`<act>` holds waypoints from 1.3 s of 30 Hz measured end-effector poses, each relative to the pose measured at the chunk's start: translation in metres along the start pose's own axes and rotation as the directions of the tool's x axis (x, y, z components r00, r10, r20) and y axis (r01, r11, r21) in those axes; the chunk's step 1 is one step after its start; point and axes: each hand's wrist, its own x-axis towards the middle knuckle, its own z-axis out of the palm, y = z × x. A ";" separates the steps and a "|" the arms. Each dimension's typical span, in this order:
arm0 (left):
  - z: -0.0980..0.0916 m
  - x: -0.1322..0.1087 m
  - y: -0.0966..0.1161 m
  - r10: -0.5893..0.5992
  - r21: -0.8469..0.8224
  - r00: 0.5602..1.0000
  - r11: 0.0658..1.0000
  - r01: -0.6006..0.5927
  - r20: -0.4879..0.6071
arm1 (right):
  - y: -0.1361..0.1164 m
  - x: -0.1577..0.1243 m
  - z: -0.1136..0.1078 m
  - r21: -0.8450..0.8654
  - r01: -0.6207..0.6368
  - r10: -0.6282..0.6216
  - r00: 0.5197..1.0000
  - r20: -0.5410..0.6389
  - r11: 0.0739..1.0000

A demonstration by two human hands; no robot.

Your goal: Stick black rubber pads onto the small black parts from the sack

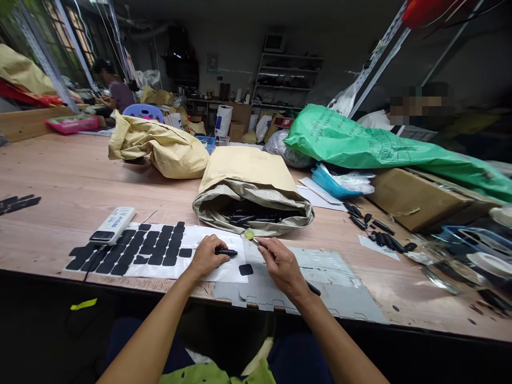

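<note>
Over the white sheet [224, 272], my left hand [208, 257] has its fingers closed round a black cylindrical piece [227, 252], which points right. My right hand [280, 265] pinches a thin tool with a round yellow-green end [249, 234], just in front of the open paper sack [252, 170]. Black elongated pieces lie inside that sack. Between my hands a single black square [246, 269] lies at the sheet's right edge. Rows of black squares [160, 245] cover the left part of the sheet. Another black object [313, 288] shows partly behind my right wrist.
A white device [113, 225] stands at the left. Behind are a folded paper sack [160, 146] and a green sack [360, 138] over a cardboard box [420, 197]. Black pieces [384, 239] lie at the right. Two people sit farther back, left and right.
</note>
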 end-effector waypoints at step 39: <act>0.003 -0.001 -0.003 0.000 -0.055 0.999 0.998 -0.001 -0.033 | 0.019 0.004 0.010 -0.298 0.027 -0.038 0.999 -0.031 0.954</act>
